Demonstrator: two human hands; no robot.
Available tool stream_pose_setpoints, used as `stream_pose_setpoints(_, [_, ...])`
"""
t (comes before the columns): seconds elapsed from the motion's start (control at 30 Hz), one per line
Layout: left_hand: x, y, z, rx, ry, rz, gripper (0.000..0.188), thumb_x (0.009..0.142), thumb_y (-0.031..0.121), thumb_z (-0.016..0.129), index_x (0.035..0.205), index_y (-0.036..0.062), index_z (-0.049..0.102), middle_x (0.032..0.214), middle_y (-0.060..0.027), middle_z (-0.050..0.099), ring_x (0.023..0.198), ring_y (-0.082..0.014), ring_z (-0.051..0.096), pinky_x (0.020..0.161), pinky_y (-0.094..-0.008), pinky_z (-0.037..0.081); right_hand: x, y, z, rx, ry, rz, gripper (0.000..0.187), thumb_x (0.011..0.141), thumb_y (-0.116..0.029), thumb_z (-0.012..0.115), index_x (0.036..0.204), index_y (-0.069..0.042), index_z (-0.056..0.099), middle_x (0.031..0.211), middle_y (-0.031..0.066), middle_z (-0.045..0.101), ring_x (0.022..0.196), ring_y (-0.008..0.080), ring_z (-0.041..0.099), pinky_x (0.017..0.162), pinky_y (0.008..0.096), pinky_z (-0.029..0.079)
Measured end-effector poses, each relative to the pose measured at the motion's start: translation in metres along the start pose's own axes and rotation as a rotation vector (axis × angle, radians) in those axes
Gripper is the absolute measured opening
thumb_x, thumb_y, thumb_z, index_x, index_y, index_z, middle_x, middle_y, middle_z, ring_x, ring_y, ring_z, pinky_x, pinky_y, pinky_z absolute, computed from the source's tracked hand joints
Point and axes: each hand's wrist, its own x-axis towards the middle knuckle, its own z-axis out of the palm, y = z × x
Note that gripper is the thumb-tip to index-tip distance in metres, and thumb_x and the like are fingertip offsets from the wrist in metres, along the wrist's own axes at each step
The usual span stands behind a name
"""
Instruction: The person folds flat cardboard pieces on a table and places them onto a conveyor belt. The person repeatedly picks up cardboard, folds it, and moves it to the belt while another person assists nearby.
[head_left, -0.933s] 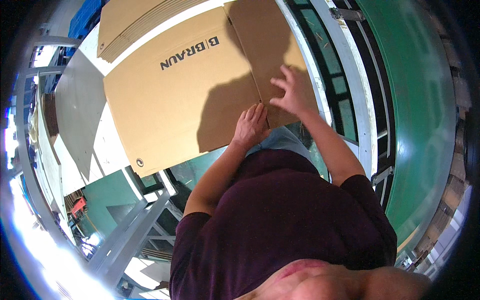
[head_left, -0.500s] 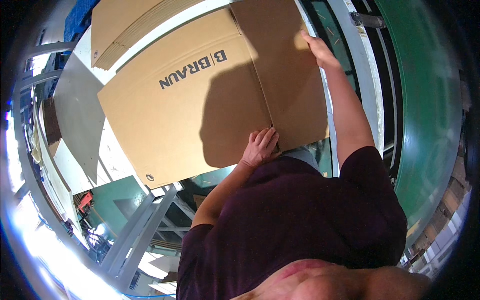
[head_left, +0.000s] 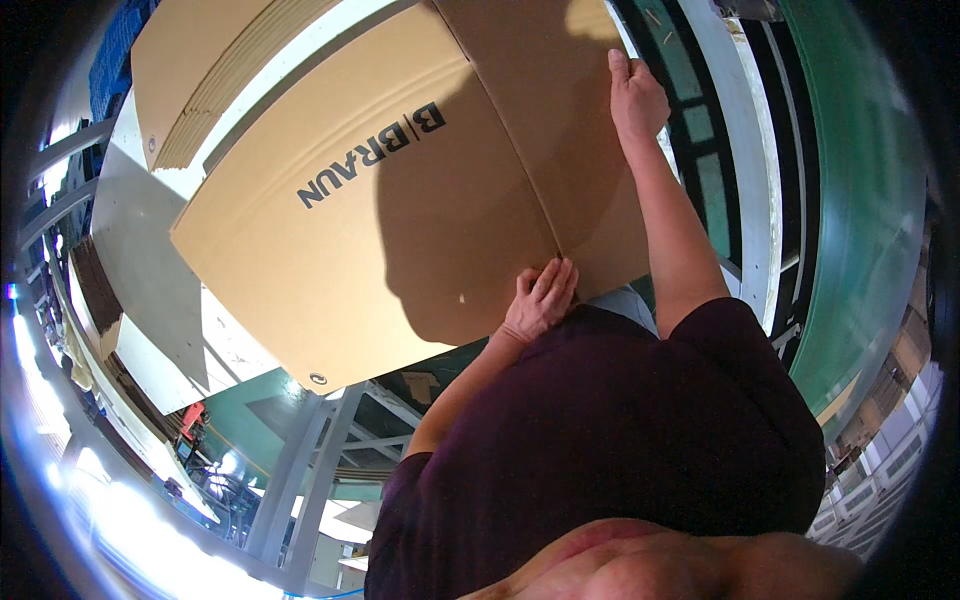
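A large flattened cardboard box (head_left: 290, 270), brown with dark printing and a lengthwise crease, lies in front of me. My left hand (head_left: 541, 298) is closed on its near edge, right at the end of the crease, fingers on top and thumb hidden. At the box's right edge is my right hand (head_left: 639, 98), with the thumb up along the board and the other fingers curled round the edge, partly hidden. The shadow of my head and arms falls over the middle and right of the cardboard.
A stack of flat cardboard (head_left: 215, 75) sits at the far left on a white tabletop (head_left: 150, 230). Grey metal frame legs (head_left: 305, 480) stand below left. To the right run a pale rail (head_left: 745, 130) and a long green surface (head_left: 855, 220).
The cardboard has turned slightly counterclockwise in view, its left corner now lower. My right hand has curled more round the edge; my left hand keeps its place at the crease.
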Motion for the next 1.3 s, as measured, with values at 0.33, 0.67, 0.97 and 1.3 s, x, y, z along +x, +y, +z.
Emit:
stream_pose_setpoints(0.33, [0.003, -0.001, 0.0, -0.065, 0.104, -0.027, 0.059, 0.07, 0.041, 0.067, 0.116, 0.0059, 0.056, 0.127, -0.0095, 0.048, 0.116, -0.0238, 0.045, 0.088, -0.0426, 0.037, -0.036, 0.045, -0.05, 0.223, -0.327, -0.254, 0.079, 0.056, -0.052, 0.081, 0.107, 0.003, 0.054, 0.099, 0.0196, 0.062, 0.095, 0.0304, 0.061, 0.083, 0.0368, 0.048])
stream_pose_setpoints(0.67, [-0.025, 0.006, -0.033, -0.042, 0.161, -0.124, 0.055, 0.066, 0.035, 0.07, 0.113, 0.0086, 0.058, 0.125, -0.0096, 0.05, 0.117, -0.0275, 0.045, 0.091, -0.0462, 0.036, -0.021, 0.071, -0.008, 0.306, -0.364, -0.171, 0.081, 0.048, -0.058, 0.081, 0.1, 0.0, 0.059, 0.096, 0.0142, 0.065, 0.087, 0.0251, 0.064, 0.079, 0.0336, 0.05])
stream_pose_setpoints(0.97, [-0.147, -0.145, -0.071, 0.324, 0.419, -0.585, 0.053, 0.078, 0.03, 0.063, 0.125, 0.0095, 0.049, 0.131, -0.0182, 0.044, 0.128, -0.0345, 0.034, 0.102, -0.0521, 0.027, -0.035, 0.061, -0.024, 0.314, -0.345, -0.194, 0.077, 0.052, -0.054, 0.082, 0.1, 0.002, 0.059, 0.092, 0.0127, 0.066, 0.084, 0.024, 0.064, 0.078, 0.0326, 0.049])
stream_pose_setpoints(1.3, [-0.303, -0.361, -0.173, 0.345, 0.526, -1.631, 0.04, 0.083, 0.04, 0.06, 0.093, 0.0019, 0.067, 0.09, -0.0155, 0.066, 0.082, -0.0308, 0.063, 0.073, -0.0399, 0.05, -0.032, 0.056, -0.031, 0.252, -0.39, -0.164, 0.071, 0.056, -0.051, 0.081, 0.097, 0.002, 0.058, 0.097, 0.0176, 0.063, 0.09, 0.029, 0.062, 0.079, 0.0365, 0.049])
